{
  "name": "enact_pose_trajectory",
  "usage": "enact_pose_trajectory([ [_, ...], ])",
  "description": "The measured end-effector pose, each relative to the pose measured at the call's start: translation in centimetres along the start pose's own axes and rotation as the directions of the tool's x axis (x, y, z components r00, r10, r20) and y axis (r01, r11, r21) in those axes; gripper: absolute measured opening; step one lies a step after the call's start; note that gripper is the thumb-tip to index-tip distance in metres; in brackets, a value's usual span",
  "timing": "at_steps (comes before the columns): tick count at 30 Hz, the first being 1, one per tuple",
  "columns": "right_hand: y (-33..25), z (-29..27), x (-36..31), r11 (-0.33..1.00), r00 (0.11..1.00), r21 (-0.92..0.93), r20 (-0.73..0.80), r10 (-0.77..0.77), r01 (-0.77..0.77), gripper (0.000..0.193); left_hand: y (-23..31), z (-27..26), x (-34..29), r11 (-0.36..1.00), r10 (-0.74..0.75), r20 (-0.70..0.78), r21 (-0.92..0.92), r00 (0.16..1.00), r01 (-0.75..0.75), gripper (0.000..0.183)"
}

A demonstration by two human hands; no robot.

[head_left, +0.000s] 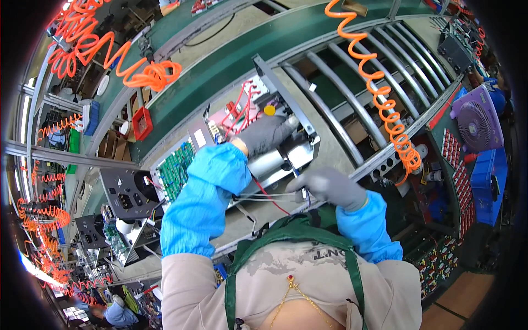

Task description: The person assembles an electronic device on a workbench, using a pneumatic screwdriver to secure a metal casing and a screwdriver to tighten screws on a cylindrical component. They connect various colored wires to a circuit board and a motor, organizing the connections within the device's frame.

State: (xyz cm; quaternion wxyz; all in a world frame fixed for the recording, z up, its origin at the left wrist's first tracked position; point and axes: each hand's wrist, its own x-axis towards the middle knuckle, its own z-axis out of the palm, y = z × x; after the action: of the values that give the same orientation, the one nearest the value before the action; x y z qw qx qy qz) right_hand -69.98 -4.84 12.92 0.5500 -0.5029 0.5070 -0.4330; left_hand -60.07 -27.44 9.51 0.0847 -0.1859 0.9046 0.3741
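In front of me lies an opened electronic unit with a dark upright panel (286, 93), red wires (242, 104) and a green circuit board (177, 169). My left hand (267, 135), in a grey glove, reaches across it above a silver metal cylinder (268, 166). Its fingers are stretched out, the tips against the inside of the panel. Nearer my body, my right hand (329, 187), also gloved and slightly blurred, is closed in a pinch on thin wires (267, 196). A small dark and white piece hangs at its fingertips; its kind is unclear. One red wire (269, 199) runs below the cylinder.
Metal rollers (335, 110) stretch to the right of the unit. Orange coiled hoses (385, 104) hang at right and upper left. Another dark unit with sockets (129, 192) stands at left. A purple fan (476, 124) and blue bin (488, 184) are far right; a red tray (142, 124) lies beyond.
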Motion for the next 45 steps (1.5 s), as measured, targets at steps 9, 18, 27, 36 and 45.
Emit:
enact_pose_trajectory([
  [9, 1.8, -1.4, 0.3, 0.892, 0.939, 0.312, 0.004, 0.343, -0.327, 0.044, 1.5, -1.0, -0.6, 0.998, 0.024, 0.069, -0.059, 0.997, -0.020, 0.073],
  [18, 2.0, -0.1, 0.4, 0.885, 0.955, -0.360, -0.134, 0.263, -0.294, 0.042, 1.1, -0.4, -0.4, 0.999, 0.046, -0.061, 0.013, 0.997, -0.045, 0.073],
  [27, 0.1, -0.2, -0.3, 0.967, 0.971, 0.130, -0.071, 0.229, -0.219, 0.054, 1.4, -0.6, -0.7, 0.996, 0.020, 0.010, -0.088, 1.000, -0.019, 0.076],
  [36, 5.1, 2.1, 2.4, 0.934, 0.903, -0.145, -0.340, 0.262, -0.326, 0.052, 1.5, -0.9, -0.5, 0.999, -0.028, 0.061, -0.022, 0.998, 0.029, 0.073],
  [45, 3.8, 2.6, 2.2, 0.813, 0.975, -0.548, -0.197, 0.106, -0.199, 0.043, 2.2, -0.8, -1.0, 0.999, 0.020, -0.061, -0.040, 0.998, -0.023, 0.076],
])
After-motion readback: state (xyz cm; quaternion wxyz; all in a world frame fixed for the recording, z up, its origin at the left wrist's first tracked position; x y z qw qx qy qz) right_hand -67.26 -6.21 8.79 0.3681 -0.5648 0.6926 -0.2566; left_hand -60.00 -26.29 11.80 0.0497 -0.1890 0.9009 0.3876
